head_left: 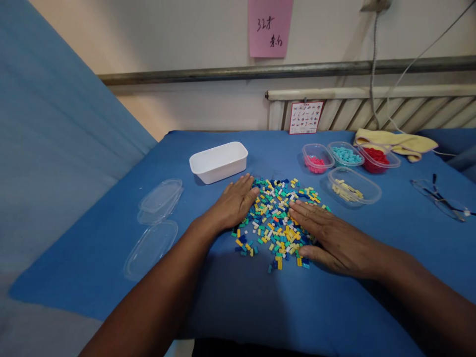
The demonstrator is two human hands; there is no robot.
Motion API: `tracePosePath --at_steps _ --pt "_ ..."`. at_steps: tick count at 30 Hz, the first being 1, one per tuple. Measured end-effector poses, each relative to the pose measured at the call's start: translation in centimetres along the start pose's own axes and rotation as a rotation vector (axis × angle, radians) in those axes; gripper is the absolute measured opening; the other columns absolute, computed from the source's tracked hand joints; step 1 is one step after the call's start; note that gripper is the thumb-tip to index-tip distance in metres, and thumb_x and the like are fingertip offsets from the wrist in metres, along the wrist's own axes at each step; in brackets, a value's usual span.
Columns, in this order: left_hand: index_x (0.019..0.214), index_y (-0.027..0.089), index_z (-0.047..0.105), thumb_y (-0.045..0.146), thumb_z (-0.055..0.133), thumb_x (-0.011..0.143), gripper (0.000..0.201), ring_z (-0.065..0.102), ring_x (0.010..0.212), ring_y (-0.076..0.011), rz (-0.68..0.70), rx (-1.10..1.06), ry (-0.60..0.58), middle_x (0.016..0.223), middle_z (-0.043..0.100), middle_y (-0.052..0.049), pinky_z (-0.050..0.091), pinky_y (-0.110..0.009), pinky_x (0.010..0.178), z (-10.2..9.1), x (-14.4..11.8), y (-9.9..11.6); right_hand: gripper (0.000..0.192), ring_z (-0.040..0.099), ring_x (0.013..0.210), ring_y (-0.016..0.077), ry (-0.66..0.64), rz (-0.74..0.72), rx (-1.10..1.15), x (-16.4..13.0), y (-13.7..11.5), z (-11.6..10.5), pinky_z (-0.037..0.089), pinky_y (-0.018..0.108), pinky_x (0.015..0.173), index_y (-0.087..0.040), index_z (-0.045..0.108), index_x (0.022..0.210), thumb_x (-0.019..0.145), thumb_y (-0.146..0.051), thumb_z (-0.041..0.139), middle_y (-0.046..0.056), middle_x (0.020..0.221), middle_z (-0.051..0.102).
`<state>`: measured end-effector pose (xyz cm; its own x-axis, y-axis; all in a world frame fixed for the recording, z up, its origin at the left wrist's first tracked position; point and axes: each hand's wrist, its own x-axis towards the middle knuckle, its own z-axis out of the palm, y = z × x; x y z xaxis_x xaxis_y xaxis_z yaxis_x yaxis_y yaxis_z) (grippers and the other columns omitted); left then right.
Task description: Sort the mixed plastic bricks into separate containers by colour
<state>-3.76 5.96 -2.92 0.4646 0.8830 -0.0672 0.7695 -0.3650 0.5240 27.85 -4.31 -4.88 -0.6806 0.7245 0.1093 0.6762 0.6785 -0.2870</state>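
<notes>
A pile of small plastic bricks (277, 218) in yellow, teal, blue and white lies spread on the blue tablecloth (238, 297). My left hand (234, 203) rests flat, palm down, on the pile's left edge, fingers apart and touching the bricks. My right hand (330, 238) lies flat on the pile's right side, fingers pointing left over the bricks. Neither hand grips anything.
An empty white rectangular tub (218, 161) stands behind the left hand. Clear lids (158, 201) lie at the left. Clear tubs of pink (318, 158), light blue (345, 153), red (377, 158) and yellow bricks (353, 186) stand at the back right. Glasses (441, 198) lie far right.
</notes>
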Motion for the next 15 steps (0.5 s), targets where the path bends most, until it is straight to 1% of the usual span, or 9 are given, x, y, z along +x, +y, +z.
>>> tracePosePath --at_steps 2,5,7,8,9,11,13,15 --pt "0.171 0.016 0.044 0.075 0.017 0.112 0.088 0.026 0.172 -0.0301 0.016 -0.102 0.09 0.182 0.033 -0.014 0.017 -0.052 0.142 -0.5 0.1 -0.2 0.09 0.028 0.17 0.0376 -0.012 -0.011 0.027 -0.1 -0.3 -0.2 0.033 0.064 0.135 -0.016 0.029 0.179 0.109 -0.067 0.056 0.019 0.183 0.028" --pt "0.154 0.017 0.065 0.073 0.026 0.112 0.08 0.048 0.162 -0.0328 0.051 -0.206 0.243 0.171 0.054 -0.013 0.031 -0.052 0.138 -0.9 0.6 -0.7 0.092 0.027 0.17 0.0377 -0.038 -0.035 0.085 -0.1 -0.8 -0.4 0.032 0.063 0.136 -0.019 0.029 0.179 0.107 -0.068 0.06 0.017 0.184 0.026" --pt "0.145 0.018 0.072 0.07 0.036 0.112 0.072 0.058 0.153 -0.0339 0.054 -0.22 0.302 0.161 0.065 -0.013 0.039 -0.052 0.134 -0.9 0.8 -1.2 0.092 0.026 0.17 0.0376 -0.058 -0.055 0.12 -0.1 -1.1 -0.5 0.03 0.063 0.136 -0.02 0.029 0.179 0.107 -0.067 0.06 0.016 0.184 0.024" --pt "0.145 0.017 0.072 0.067 0.04 0.111 0.068 0.061 0.15 -0.0336 0.053 -0.206 0.317 0.158 0.067 -0.014 0.041 -0.052 0.133 -0.8 0.9 -1.3 0.092 0.026 0.17 0.0375 -0.066 -0.064 0.13 0.0 -1.3 -0.6 0.029 0.063 0.137 -0.02 0.029 0.179 0.107 -0.067 0.06 0.016 0.184 0.024" --pt "0.146 0.016 0.071 0.064 0.044 0.111 0.066 0.061 0.15 -0.0332 0.057 -0.171 0.322 0.158 0.067 -0.015 0.041 -0.051 0.132 -0.6 0.9 -1.3 0.092 0.026 0.17 0.0374 -0.074 -0.071 0.136 0.0 -1.5 -0.6 0.028 0.063 0.137 -0.02 0.028 0.18 0.107 -0.067 0.06 0.016 0.184 0.024" --pt "0.153 0.014 0.066 0.059 0.051 0.109 0.065 0.053 0.157 -0.0338 0.089 -0.035 0.279 0.166 0.059 -0.018 0.036 -0.053 0.135 -0.1 0.5 -0.9 0.093 0.025 0.171 0.0368 -0.1 -0.082 0.138 0.1 -1.8 -0.8 0.026 0.062 0.138 -0.022 0.028 0.18 0.106 -0.069 0.06 0.014 0.185 0.024" --pt "0.16 0.015 0.059 0.06 0.055 0.107 0.069 0.04 0.166 -0.0358 0.136 0.124 0.17 0.175 0.046 -0.019 0.026 -0.058 0.139 0.3 0.0 -0.2 0.094 0.024 0.171 0.036 -0.128 -0.097 0.151 0.2 -2.2 -1.1 0.024 0.062 0.139 -0.024 0.028 0.18 0.106 -0.07 0.061 0.013 0.185 0.024" --pt "0.164 0.017 0.054 0.062 0.054 0.108 0.073 0.029 0.171 -0.0364 0.169 0.226 0.055 0.18 0.036 -0.018 0.019 -0.061 0.14 0.4 -0.5 0.6 0.093 0.025 0.171 0.0344 -0.143 -0.123 0.182 0.3 -2.5 -1.4 0.022 0.06 0.14 -0.025 0.027 0.18 0.106 -0.068 0.062 0.012 0.184 0.025"
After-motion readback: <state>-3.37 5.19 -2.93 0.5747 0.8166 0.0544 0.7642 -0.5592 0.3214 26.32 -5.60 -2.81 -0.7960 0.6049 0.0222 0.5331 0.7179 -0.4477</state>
